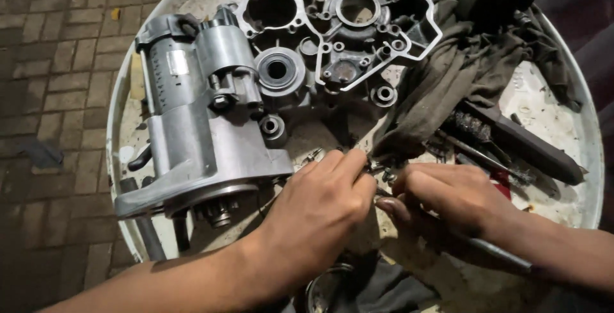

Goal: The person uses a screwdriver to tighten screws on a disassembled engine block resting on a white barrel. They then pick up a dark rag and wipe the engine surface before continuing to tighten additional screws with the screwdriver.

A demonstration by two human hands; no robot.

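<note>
The round white tray [579,159] holds a grey starter motor [198,114], an engine case [339,25], a dirty rag [448,76] and a wire brush [511,137]. The motor lies on the tray's left side, its long axis running from far to near, with the gear end toward you. Your left hand [320,207] and right hand [451,194] meet near the tray's middle, fingers closed and pinching small metal parts [377,171] which I cannot identify.

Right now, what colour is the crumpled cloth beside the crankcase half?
Crumpled cloth: dirty grey-brown, head view.
</note>
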